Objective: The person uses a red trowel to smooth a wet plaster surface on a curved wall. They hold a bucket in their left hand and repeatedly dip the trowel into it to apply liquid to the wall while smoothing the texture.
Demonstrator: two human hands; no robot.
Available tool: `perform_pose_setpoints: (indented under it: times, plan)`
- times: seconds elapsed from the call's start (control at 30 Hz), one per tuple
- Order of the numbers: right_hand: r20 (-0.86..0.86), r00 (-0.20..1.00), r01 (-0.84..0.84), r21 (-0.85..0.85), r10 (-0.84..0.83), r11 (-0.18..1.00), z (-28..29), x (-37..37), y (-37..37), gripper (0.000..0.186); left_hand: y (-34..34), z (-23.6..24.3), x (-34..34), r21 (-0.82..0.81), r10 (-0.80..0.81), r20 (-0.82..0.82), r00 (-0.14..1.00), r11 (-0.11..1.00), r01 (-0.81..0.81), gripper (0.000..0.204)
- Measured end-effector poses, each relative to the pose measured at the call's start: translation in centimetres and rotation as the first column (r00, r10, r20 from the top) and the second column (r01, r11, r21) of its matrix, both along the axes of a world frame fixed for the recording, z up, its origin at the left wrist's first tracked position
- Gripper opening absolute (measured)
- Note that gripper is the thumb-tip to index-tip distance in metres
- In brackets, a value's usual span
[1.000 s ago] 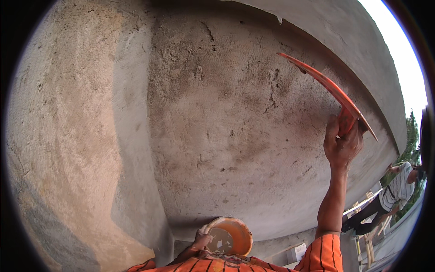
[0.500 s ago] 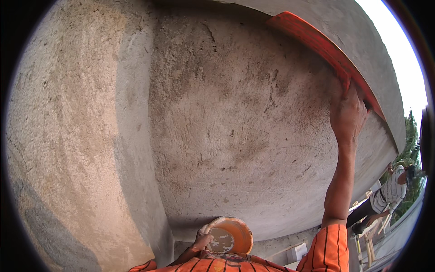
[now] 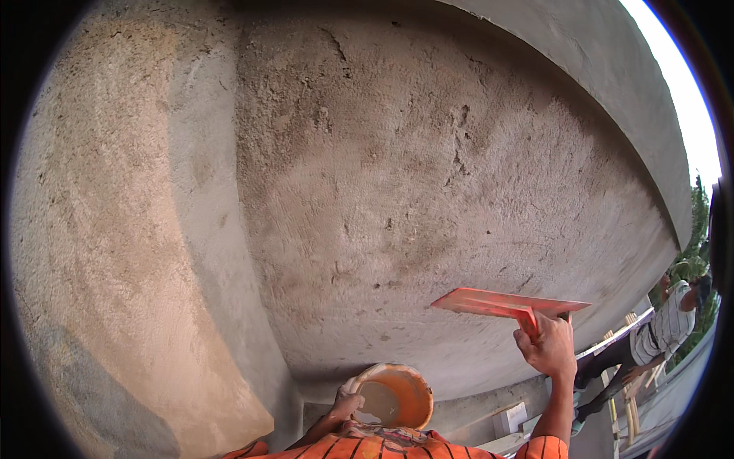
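In my right hand is the handle of a red plastering float, fingers wrapped round it. The long, flat blade points left in front of the lower part of a rough grey plastered wall; whether it touches the surface I cannot tell. Close to my body, my left hand grips the rim of an orange bucket. The bucket is tilted so that its inside shows, with a greyish wet mix at the bottom and smears on its wall.
A side wall meets the plastered one in a corner on the left. Overhead runs a smooth grey beam edge. At the far right another person in a striped shirt stands near wooden poles. A whitish block lies low behind my right arm.
My right hand has brought the float down from the upper right beam edge to the lower wall, nearer the bucket. My left hand still holds the bucket.
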State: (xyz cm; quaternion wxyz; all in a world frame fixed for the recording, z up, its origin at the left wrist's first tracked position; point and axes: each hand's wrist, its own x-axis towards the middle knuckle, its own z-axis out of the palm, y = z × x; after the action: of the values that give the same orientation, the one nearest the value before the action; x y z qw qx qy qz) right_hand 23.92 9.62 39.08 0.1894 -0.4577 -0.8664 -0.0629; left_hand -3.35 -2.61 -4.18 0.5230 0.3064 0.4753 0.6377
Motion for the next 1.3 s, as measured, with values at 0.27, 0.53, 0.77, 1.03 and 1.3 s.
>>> perform_pose_setpoints:
  times: [0.27,0.53,0.77,1.03,1.3]
  plan:
    - [0.636,0.737,0.27,-0.587,0.228,0.763,-34.4,-3.1,-0.8,0.034,-0.6,8.0,1.0,-0.202,0.047,-0.057,0.997,0.978,-0.057,0.059]
    - [0.617,0.747,0.178,-0.543,0.246,0.821,-37.2,-5.0,0.8,0.027,0.8,3.4,0.4,-0.214,0.004,-0.106,0.994,0.976,-0.026,0.054]
    - [0.704,0.641,0.23,-0.555,0.304,0.8,-34.2,-3.7,1.0,0.032,0.9,3.7,0.6,-0.182,-0.003,-0.114,0.993,0.983,-0.018,0.042]
    - [0.205,0.961,-0.095,-0.386,0.186,0.917,-4.8,-0.4,0.2,0.041,0.1,1.4,1.7,-0.143,0.027,-0.234,0.972,0.988,-0.061,0.029]
    - [-0.137,0.891,-0.223,0.699,0.433,0.679,10.0,-6.8,-1.5,0.04,-0.2,3.7,0.9,-0.208,0.082,-0.069,0.994,0.974,-0.095,0.051]
